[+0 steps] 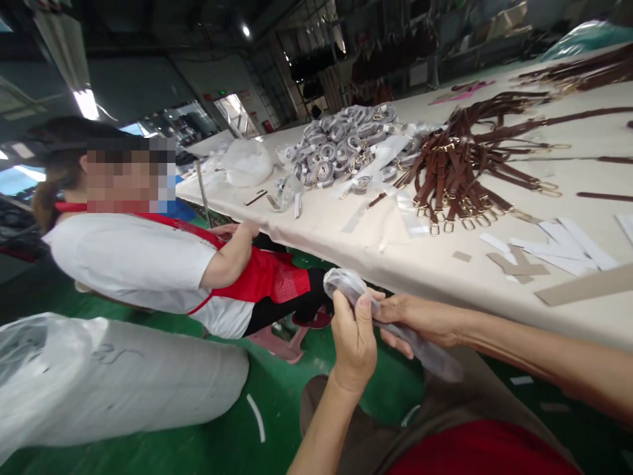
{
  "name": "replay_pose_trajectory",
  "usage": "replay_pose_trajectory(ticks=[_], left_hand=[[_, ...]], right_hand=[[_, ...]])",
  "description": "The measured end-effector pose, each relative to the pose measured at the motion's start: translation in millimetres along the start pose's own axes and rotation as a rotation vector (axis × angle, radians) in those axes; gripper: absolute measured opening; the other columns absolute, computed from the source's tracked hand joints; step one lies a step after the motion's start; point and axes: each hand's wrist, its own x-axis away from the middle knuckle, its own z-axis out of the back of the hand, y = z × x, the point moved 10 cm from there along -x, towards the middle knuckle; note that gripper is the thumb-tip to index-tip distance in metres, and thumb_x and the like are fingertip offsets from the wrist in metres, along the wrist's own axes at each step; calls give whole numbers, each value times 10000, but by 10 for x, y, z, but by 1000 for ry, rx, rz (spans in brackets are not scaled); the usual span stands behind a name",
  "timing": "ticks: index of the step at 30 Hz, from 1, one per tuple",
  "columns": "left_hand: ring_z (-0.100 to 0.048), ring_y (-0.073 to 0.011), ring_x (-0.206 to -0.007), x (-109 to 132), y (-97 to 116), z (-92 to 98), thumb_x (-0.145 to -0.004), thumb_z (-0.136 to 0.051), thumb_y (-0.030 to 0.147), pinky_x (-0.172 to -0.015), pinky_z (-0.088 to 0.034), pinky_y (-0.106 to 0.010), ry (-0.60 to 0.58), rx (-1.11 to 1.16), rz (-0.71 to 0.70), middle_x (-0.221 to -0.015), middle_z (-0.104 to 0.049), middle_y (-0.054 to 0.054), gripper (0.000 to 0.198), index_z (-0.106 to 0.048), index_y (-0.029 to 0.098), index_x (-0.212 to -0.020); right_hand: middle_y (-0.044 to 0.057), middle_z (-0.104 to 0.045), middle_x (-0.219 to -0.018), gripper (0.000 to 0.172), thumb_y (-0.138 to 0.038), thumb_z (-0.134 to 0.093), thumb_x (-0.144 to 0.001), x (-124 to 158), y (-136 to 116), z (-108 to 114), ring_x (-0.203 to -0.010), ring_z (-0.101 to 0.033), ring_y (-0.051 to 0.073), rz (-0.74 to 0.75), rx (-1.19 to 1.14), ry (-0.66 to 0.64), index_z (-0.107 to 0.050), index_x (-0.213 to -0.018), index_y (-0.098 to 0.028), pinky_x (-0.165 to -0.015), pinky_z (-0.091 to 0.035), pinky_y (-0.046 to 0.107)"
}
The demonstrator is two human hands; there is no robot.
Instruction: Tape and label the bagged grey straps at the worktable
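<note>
My left hand [354, 336] pinches the upper end of a clear plastic-wrapped strap [431, 355], just below the table's near edge. From the right, my right hand [420, 321] grips the same wrapped piece, fingers curled around its middle. The wrapping's bunched top [342, 284] sticks up above my left thumb. Its lower end hangs over my lap.
A long cream table [346, 231] carries a heap of brown leather straps with gold rings [459, 165], a pile of wrapped straps [341, 145], and paper and cardboard strips [554, 254]. A co-worker in white and red [148, 264] sits at left. A big plastic bag [99, 376] lies on the green floor.
</note>
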Motion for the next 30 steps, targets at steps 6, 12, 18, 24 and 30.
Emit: replay_pose_trajectory(ticks=[6, 12, 18, 24, 30], left_hand=[[-684, -193, -699, -10, 216, -241, -1011, -429, 270, -585, -474, -265, -146, -520, -277, -737, -653, -34, 122, -448, 220, -902], [-606, -212, -693, -73, 311, -467, -1006, -430, 223, -605, -406, -302, -240, -762, -525, -739, -592, -38, 134, -424, 221, -872], [-590, -208, -687, -153, 213, -715, -1034, -342, 318, -614, -413, -313, -465, -781, -563, -752, -604, -25, 206, -436, 228, -874], [-629, -260, -790, -149, 32, -1032, -935, -447, 624, -661, -464, -349, -841, -791, -504, -869, -636, -69, 408, -440, 216, -942], [-658, -300, -893, -157, -160, -1295, -956, -515, 466, -765, -500, -389, -998, -844, -529, -944, -662, -118, 303, -447, 182, -1034]], right_hand=[[18, -612, -548, 247, -312, -603, -771, 24, 38, 69, -377, -539, 93, -77, 12, -37, -637, -629, -114, -392, -483, 183], [58, -652, -546, 249, -341, -682, -694, 197, 80, 147, -448, -646, 153, -235, 32, -155, -669, -667, -94, -479, -571, 222], [1, -611, -512, 247, -345, -733, -642, 326, -44, 452, -403, -581, 112, -232, 39, -60, -621, -623, -125, -426, -551, 205], [-3, -608, -548, 265, -378, -714, -634, 388, -53, 716, -383, -523, 91, -218, 79, 8, -622, -641, -130, -375, -503, 203], [-31, -551, -564, 439, -570, -690, -743, 468, -108, 1025, -372, -422, 53, -126, 268, 83, -554, -697, -155, -365, -345, 180]])
